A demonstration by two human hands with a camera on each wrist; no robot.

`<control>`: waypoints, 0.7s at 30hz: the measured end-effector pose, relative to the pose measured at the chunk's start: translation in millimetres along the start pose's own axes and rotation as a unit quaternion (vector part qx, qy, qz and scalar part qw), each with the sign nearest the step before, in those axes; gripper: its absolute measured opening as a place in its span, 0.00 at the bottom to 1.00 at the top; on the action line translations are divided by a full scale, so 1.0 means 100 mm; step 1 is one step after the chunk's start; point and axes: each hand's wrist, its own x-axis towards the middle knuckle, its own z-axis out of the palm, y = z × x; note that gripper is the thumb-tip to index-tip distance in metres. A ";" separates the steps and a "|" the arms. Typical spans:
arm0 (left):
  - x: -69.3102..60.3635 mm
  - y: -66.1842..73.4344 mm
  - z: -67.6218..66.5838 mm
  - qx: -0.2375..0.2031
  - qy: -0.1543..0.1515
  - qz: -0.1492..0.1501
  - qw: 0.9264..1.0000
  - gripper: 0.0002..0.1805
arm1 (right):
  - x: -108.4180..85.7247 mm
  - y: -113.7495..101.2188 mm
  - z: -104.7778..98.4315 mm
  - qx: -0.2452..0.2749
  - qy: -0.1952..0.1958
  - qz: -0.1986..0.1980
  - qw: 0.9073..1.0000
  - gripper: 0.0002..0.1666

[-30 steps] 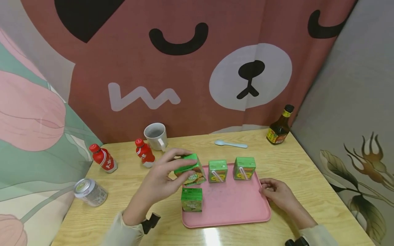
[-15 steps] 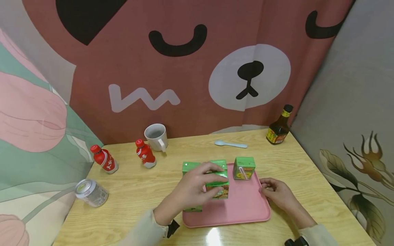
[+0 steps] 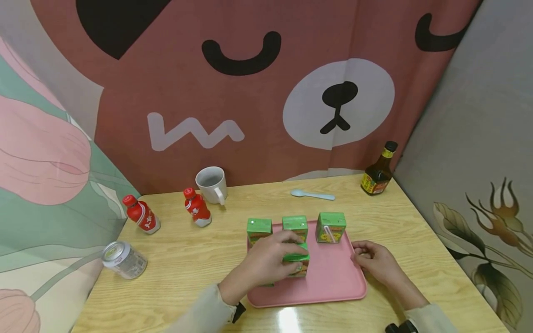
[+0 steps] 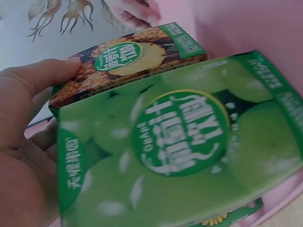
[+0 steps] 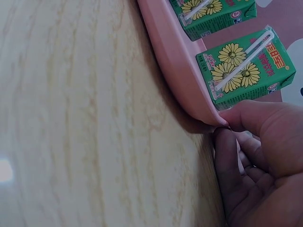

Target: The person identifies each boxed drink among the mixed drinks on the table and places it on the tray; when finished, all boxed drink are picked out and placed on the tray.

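My left hand [image 3: 268, 259] grips a green juice box with a pineapple picture [image 4: 137, 61], over the middle of a pink tray [image 3: 329, 284]; whether it touches the tray cannot be seen. Close by in the left wrist view stands a green grape juice box [image 4: 184, 132], mostly hidden behind the hand in the head view. Along the tray's far side are three more green juice boxes: one at the left [image 3: 259, 226], one in the middle [image 3: 294, 223] and one at the right [image 3: 331, 227]. My right hand [image 3: 376, 261] pinches the tray's right rim [image 5: 208, 106] between thumb and fingers.
Left of the tray are a silver can [image 3: 125, 260], a red bottle [image 3: 142, 215] and another red bottle [image 3: 197, 208]. Behind stand a white mug [image 3: 211, 185], a light blue spoon [image 3: 312, 194] and a brown sauce bottle [image 3: 378, 171]. A patterned curtain [image 3: 250, 101] backs the table.
My left hand has carried the juice box from the tray's left side rightward and nearer, lowering it in front of the middle box. The right hand has stayed at the rim.
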 end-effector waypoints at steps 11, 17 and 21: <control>-0.02 -0.01 0.09 0.014 -0.011 -0.001 1.000 0.14 | 0.00 0.00 0.02 -0.008 -0.001 -0.001 1.000 0.23; -0.04 0.00 0.12 0.030 -0.009 0.001 1.000 0.14 | 0.01 -0.01 0.02 -0.007 -0.001 -0.007 1.000 0.24; -0.03 0.02 0.11 0.034 -0.018 -0.005 0.999 0.14 | 0.00 -0.02 0.01 -0.008 0.001 -0.005 1.000 0.24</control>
